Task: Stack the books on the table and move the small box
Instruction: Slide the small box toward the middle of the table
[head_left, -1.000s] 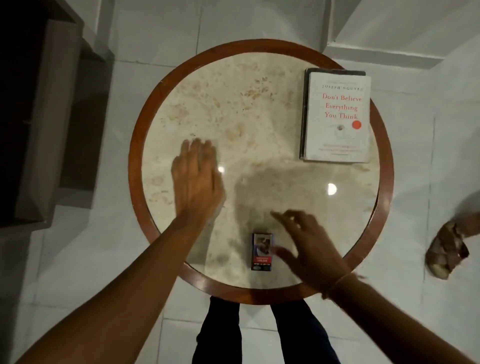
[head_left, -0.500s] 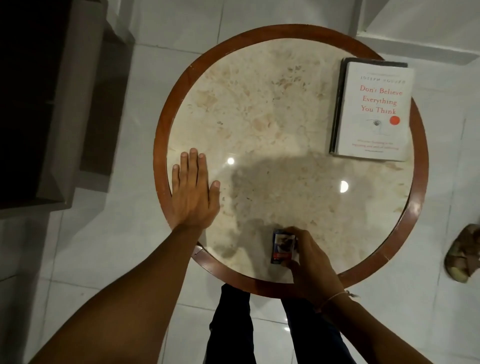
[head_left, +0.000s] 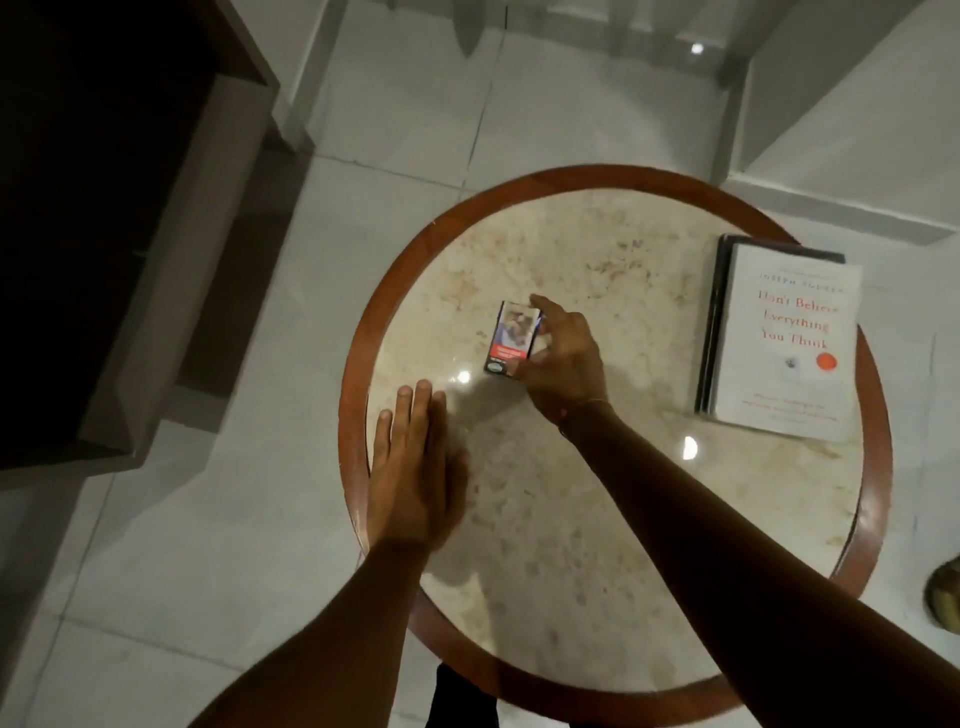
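On a round marble bench (head_left: 613, 525), the right hand (head_left: 563, 358) has its fingers clamped on the small box (head_left: 511, 338), while the left hand (head_left: 413, 475) lies flat, fingers together; with the books (head_left: 779, 338) stacked well right, the box move is underway, needing a gentle release next.

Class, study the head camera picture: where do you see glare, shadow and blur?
Head view: bright glare spots on the table; a shadow under the right hand; dim, soft focus smears the book title and the small box print.
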